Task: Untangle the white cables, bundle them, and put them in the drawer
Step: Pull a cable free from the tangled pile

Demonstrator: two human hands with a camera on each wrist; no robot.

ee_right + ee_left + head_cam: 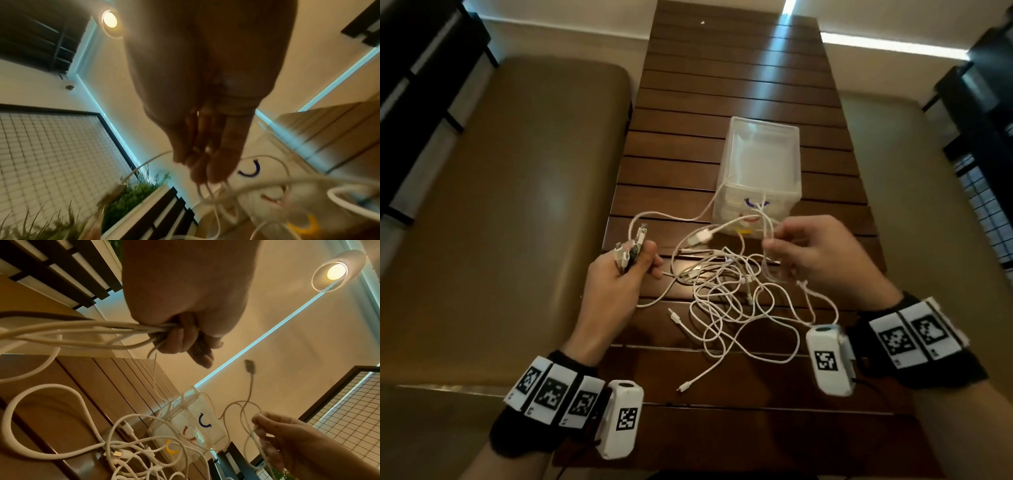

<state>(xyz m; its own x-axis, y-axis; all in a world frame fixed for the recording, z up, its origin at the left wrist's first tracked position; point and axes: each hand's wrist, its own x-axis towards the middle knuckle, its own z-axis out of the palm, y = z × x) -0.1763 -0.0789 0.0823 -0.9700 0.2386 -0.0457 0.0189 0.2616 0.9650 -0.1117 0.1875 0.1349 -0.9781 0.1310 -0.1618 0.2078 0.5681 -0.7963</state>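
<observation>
**Cables held in both hands over the tabletop**

The left hand (619,274) is fisted round a bunch of cable ends, fingers (180,339) curled tight on them — the plugs (631,248) stick up out of the fist. The right hand (815,250) pinches a thin strand between thumb and fingertips (258,418), held up just in front of the drawer unit (760,171).

Between the hands the white cables (726,298) lie in a loose tangle on the slatted wooden tabletop (722,85), loops crossing one another and several free plugs lying at the near edge of the heap. One strand runs from the left fist to the unit's front.

The unit is clear plastic (three drawers, with blue (203,421), red and yellow handles), all of them closed. The right wrist view is blurred.
</observation>
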